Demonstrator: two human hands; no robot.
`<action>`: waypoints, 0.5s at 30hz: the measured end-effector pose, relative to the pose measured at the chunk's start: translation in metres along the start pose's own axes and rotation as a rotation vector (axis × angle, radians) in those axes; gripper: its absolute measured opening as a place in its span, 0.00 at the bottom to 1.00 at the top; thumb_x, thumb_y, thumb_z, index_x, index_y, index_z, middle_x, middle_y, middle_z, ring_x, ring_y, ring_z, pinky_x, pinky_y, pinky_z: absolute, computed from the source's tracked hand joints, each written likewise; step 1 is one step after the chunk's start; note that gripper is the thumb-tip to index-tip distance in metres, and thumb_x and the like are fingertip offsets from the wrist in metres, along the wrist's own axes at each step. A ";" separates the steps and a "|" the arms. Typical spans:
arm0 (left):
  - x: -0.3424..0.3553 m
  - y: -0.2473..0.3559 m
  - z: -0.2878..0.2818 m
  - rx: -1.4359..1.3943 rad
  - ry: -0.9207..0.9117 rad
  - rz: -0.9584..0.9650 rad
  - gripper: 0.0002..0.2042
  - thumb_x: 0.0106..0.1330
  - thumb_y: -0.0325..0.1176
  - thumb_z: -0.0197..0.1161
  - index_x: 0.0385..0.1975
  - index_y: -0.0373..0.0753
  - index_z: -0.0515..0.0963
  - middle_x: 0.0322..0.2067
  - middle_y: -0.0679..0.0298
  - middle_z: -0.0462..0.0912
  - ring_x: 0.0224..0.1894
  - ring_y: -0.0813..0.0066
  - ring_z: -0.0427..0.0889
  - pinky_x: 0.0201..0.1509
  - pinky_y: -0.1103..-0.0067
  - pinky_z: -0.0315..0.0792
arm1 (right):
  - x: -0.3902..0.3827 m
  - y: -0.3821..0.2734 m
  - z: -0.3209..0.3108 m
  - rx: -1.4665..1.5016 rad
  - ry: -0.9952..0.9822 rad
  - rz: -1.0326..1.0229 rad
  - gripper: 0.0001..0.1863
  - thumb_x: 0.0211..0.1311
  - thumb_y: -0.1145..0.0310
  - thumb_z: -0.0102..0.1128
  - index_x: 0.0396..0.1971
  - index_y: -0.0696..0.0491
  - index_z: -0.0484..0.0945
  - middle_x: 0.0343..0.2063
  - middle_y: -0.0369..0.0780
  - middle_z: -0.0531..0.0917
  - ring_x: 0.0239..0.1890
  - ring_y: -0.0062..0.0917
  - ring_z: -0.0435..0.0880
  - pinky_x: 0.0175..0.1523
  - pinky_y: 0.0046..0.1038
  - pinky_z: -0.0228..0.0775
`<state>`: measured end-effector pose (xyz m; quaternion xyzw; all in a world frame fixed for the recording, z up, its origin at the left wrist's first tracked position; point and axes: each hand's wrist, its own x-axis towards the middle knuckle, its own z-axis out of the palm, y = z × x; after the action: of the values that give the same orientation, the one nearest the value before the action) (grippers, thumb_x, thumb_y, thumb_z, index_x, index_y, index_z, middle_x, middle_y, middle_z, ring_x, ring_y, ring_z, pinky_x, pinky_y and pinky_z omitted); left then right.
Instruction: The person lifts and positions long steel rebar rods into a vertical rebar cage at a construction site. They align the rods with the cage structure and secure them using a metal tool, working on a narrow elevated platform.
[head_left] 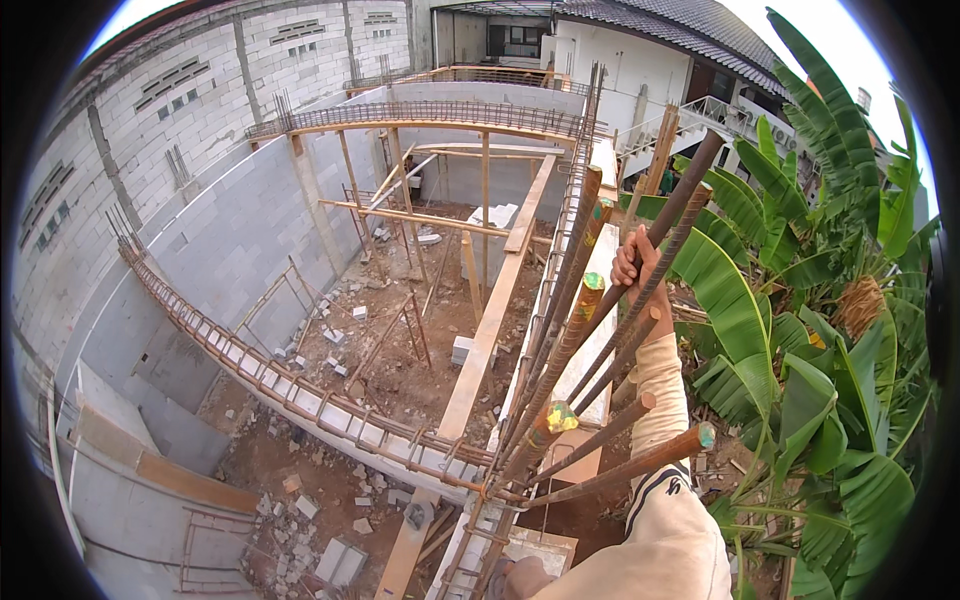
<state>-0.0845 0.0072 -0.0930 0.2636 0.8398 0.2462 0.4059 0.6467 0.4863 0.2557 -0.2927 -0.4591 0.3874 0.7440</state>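
My right hand (648, 265) is closed round a thick steel reinforcing bar (688, 185), one of a cluster rising from the top of a wall. Its fingers curl over from the left, and a second ribbed bar crosses close in front of the wrist. Around it, several rusty bars (568, 335) lean at different angles, some with green and yellow paint on their ends. My right arm, in a beige sleeve (658, 400), stretches up beside the cluster. At the lower edge a skin-coloured shape (527, 578) is cut off; whether it is my left hand, I cannot tell.
Rebar cages (330, 400) run along the wall tops to the left and back. A wooden plank (500, 310) spans the rubble-strewn pit (390, 350). Timber props (485, 210) stand below. Banana plants (740, 300) crowd the right side; grey block walls (240, 215) enclose the left.
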 end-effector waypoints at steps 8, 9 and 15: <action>-0.048 0.058 -0.048 0.129 0.270 0.035 0.23 0.57 0.26 0.68 0.52 0.23 0.74 0.41 0.48 0.82 0.39 0.62 0.76 0.46 0.66 0.72 | -0.051 -0.094 0.023 -0.158 0.244 -0.233 0.25 0.74 0.49 0.51 0.20 0.49 0.63 0.08 0.30 0.62 0.09 0.14 0.59 0.17 0.21 0.56; -0.057 0.064 -0.053 0.035 0.300 0.071 0.22 0.57 0.25 0.68 0.51 0.23 0.75 0.40 0.48 0.82 0.39 0.61 0.76 0.46 0.66 0.73 | -0.060 -0.101 0.026 -0.159 0.235 -0.253 0.25 0.74 0.48 0.50 0.20 0.49 0.63 0.08 0.30 0.61 0.09 0.14 0.58 0.17 0.21 0.56; -0.080 0.067 -0.082 0.105 0.536 0.121 0.20 0.58 0.26 0.69 0.48 0.22 0.75 0.39 0.45 0.83 0.39 0.58 0.79 0.47 0.65 0.74 | -0.119 -0.145 0.034 -0.034 0.088 -0.373 0.26 0.76 0.46 0.44 0.20 0.48 0.61 0.08 0.29 0.58 0.08 0.14 0.56 0.16 0.20 0.55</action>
<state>-0.0925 -0.0109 0.0387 0.2596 0.9115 0.2870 0.1394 0.6273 0.3117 0.3296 -0.2317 -0.4788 0.2216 0.8173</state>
